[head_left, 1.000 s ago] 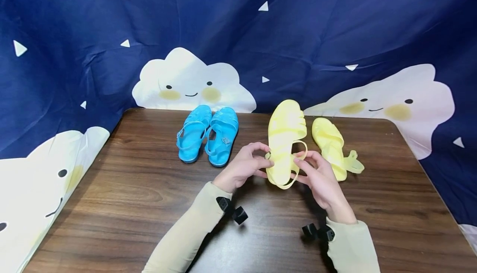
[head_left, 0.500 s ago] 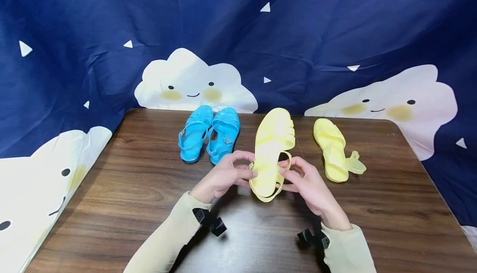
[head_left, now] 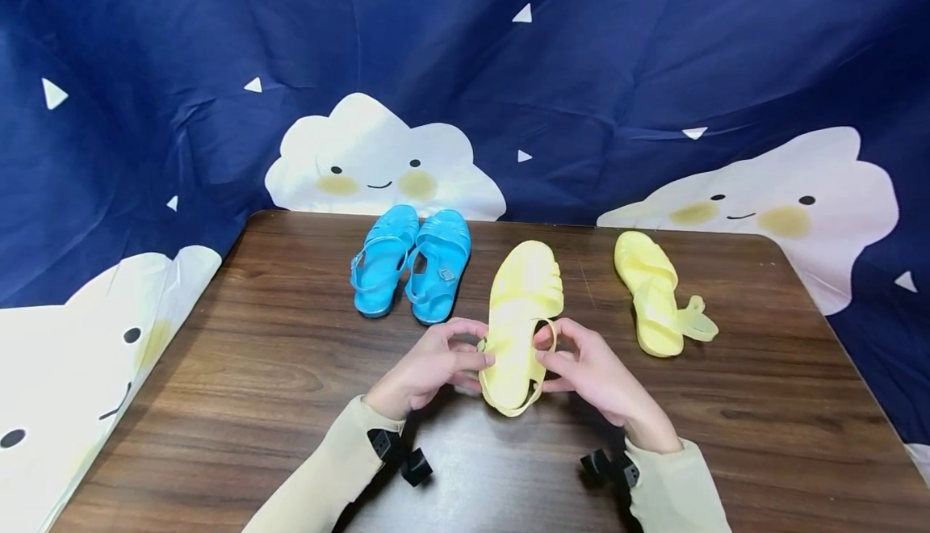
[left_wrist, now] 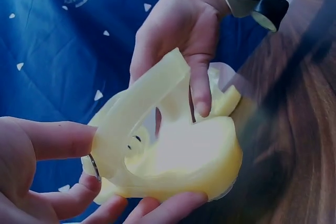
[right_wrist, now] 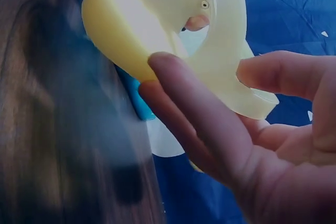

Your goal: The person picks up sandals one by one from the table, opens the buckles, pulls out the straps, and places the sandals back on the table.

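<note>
At the nearer yellow sandal (head_left: pixel 521 299), both grips clamped on it: left hand (head_left: pixel 434 359) at eight o'clock, right hand (head_left: pixel 594 371) at four; blue sandals (head_left: pixel 439 270) at ten.

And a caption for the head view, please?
Left hand and right hand hold one yellow sandal near another yellow sandal and blue sandals.

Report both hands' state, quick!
Left hand: holding the left side of the nearer yellow sandal.
Right hand: holding the same sandal's right side.

Right wrist view: held sandal (right_wrist: pixel 144 24) — cut off above; tabletop (right_wrist: pixel 42 103) — blurred.
</note>
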Available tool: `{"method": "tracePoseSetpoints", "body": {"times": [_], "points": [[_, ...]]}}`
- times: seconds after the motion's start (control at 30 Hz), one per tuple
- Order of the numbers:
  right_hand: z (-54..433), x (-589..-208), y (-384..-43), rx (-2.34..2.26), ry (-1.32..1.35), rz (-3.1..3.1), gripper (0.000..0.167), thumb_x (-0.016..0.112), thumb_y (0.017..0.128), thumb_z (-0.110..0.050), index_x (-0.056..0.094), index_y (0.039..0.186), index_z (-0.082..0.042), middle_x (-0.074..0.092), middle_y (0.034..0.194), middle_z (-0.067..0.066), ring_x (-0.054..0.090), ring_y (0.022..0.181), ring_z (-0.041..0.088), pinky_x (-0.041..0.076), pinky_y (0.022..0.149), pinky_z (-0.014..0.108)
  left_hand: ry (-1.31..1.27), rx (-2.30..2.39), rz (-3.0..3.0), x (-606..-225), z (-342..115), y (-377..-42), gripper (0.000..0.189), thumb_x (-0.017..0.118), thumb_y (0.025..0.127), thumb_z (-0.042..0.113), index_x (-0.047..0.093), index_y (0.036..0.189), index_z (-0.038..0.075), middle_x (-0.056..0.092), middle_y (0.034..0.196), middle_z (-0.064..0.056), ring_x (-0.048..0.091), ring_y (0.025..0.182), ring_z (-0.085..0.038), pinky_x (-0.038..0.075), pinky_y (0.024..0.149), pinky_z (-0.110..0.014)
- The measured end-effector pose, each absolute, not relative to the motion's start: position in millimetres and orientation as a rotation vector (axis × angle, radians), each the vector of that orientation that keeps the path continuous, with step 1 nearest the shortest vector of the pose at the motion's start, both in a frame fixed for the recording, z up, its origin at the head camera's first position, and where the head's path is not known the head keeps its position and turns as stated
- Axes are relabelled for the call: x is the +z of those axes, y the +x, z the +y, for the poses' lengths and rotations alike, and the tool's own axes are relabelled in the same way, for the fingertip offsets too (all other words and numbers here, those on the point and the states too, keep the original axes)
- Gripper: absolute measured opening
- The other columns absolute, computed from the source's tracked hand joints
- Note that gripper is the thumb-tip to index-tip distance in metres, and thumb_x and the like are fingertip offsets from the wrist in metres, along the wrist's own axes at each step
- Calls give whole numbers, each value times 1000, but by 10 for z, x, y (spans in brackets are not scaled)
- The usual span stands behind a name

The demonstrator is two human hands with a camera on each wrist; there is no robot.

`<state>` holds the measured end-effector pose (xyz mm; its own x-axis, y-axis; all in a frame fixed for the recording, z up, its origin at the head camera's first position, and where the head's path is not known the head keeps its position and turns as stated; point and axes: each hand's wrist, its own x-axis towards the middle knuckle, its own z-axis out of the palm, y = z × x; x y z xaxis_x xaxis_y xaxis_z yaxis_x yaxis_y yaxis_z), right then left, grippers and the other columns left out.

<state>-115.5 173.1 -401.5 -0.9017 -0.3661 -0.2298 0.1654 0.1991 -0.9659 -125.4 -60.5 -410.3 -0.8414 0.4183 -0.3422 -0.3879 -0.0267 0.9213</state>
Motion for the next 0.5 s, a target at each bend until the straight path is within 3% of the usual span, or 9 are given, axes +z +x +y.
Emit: {"method": "tracePoseSetpoints", "body": {"times": [0.27,0.5], "points": [[1723,-4047,-1149,-1640,-214,2099,27,53,90,1,46,116,5,51,113,20,65,83,14,60,71,38,46,1795,1803,-4143,-619,-1271,41,68,85,6,53,121,-4,65,98,-10,65,77,-13,59,78,-46],[1731,-4096,-1176,-1605,-258,2082,30,53,90,1,44,119,7,51,112,22,65,85,19,60,71,42,64,1698,1826,-4224,-640,-1324,39,68,86,9,52,119,-6,65,87,-9,64,77,-13,59,79,-42]]}}
